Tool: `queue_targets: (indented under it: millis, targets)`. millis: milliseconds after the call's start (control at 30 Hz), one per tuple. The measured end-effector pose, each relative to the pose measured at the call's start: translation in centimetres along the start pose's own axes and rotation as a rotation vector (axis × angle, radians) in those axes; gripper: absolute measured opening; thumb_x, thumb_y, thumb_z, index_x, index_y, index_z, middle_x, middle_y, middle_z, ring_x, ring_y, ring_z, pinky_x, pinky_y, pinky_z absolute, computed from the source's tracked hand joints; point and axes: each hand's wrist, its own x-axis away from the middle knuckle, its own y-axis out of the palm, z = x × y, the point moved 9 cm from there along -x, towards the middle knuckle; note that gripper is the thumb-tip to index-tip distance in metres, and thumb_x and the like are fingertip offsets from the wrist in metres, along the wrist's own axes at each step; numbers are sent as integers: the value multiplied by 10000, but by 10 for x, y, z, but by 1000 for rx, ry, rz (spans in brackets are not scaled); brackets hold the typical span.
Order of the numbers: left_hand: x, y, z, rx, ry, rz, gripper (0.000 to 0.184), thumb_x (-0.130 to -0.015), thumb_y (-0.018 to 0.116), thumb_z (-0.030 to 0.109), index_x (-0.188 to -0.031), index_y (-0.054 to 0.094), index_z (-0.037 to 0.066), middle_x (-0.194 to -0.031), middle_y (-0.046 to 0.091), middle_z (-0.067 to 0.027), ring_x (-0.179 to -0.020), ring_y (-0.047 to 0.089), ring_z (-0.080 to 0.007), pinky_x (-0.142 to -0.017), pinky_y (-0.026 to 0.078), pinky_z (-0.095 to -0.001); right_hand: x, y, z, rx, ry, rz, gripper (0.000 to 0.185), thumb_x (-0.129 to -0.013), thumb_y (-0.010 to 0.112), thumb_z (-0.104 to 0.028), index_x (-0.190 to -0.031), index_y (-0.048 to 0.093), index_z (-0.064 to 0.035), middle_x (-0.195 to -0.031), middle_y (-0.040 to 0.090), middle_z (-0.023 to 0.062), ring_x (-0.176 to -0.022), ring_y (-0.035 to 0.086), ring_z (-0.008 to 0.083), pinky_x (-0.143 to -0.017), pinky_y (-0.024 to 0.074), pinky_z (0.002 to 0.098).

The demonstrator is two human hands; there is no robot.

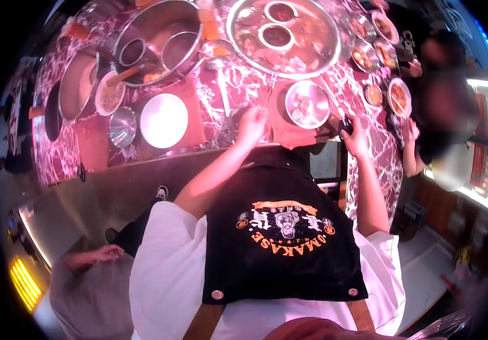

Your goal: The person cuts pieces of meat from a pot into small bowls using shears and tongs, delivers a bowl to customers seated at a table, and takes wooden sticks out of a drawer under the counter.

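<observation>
Left hand (pixel 252 124): closed round a thin metal tool (pixel 269 93); held upright past the bowl's near-left side, perhaps to keep the wrist low and outside the rim; exact grip of the fingers too blurred to tell.
Right hand (pixel 357 137): grasping a black handle (pixel 345 127); its metal end slants in toward the pot; likely angled so both tools reach inward from opposite sides.
Bowl (pixel 318 106): between the hands, pale pieces inside; untouched by the fingers; set at centre front, seemingly for equal reach from both sides.
Mat (pixel 280 133): under the bowl; probably there to shield the marble.
Pot (pixel 339 42): just beyond the bowl, broth and two dark-filled cups inside; close by, which would keep drips short.
Ladle (pixel 224 93): left of the bowl, handle toward the wearer; a handy lie for the left hand.
Plate (pixel 164 120): farther left, on its own mat; laid like a second place.
Side dishes (pixel 399 97): far right, near another person's hand (pixel 411 131); within that person's reach.
</observation>
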Motion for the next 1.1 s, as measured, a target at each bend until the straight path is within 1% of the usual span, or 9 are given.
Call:
queue_targets:
  millis: [67,133,167,300,467,733,933,1033,1100]
  targets:
    - [-13,-2,-8,49,142,139,176,-896,587,162,-947,616,-5,-786,655,-87,-723,608,-134,-665,469,-280,-25,23,8,45,-92,127,572,-752,664,-44,-1276,438,-57,-1126,590,222,-1064,586,343,-911,455,403]
    - [-8,-28,2,-32,20,236,236,-862,599,211,-1006,626,26,-879,654,-201,-838,642,-351,-736,483,-399,-39,34,3,77,-196,211,573,-728,672,-50,-1259,456,-47,-1142,573,213,-1062,556,396,-924,446,432]
    - [-4,-46,4,-143,152,406,175,-875,611,173,-939,613,11,-782,653,-137,-709,648,-229,-667,486,-320,-41,36,-2,178,-210,208,563,-723,673,-51,-1247,467,-43,-1143,563,209,-1064,545,394,-926,440,435]
    - [12,-104,-17,-355,1,495,395,-810,682,254,-1132,529,84,-697,617,-100,-621,615,-287,-585,467,-400,-40,33,-7,201,-170,210,487,-723,669,-58,-1187,519,-43,-1128,549,200,-1060,522,386,-917,423,451]
    - [10,-118,-55,-138,100,501,178,-776,726,180,-808,673,13,-654,627,-77,-596,600,-159,-578,466,-298,-23,36,-87,21,-417,456,342,-729,614,-41,-1066,583,1,-934,622,174,-887,608,343,-828,470,419]
    - [3,-115,-70,220,95,403,135,-907,565,133,-894,611,7,-714,593,-11,-576,496,-73,-528,399,-228,-23,218,-213,-227,-389,-330,301,-817,615,-100,-1100,543,-27,-939,662,165,-873,645,312,-786,498,378]
    - [15,-115,-66,749,-199,336,222,-961,510,235,-1060,574,47,-775,653,-86,-382,330,-29,-337,237,-195,-48,286,-216,-366,-147,-329,312,-816,587,-66,-1086,442,-5,-860,632,168,-759,628,260,-706,484,378]
    - [10,-117,-65,572,-202,305,272,-960,500,240,-1116,590,36,-828,672,-120,-458,474,-96,-410,382,-244,-54,239,-225,-398,-323,-40,323,-844,504,-50,-1163,457,-33,-811,608,171,-710,595,224,-661,471,364]
    - [4,-131,-32,-180,274,500,300,-946,485,204,-1169,582,27,-935,647,-174,-749,616,-261,-649,488,-346,-59,200,-225,-301,-218,-128,397,-878,513,-86,-1266,441,-48,-993,605,208,-899,589,297,-795,463,377]
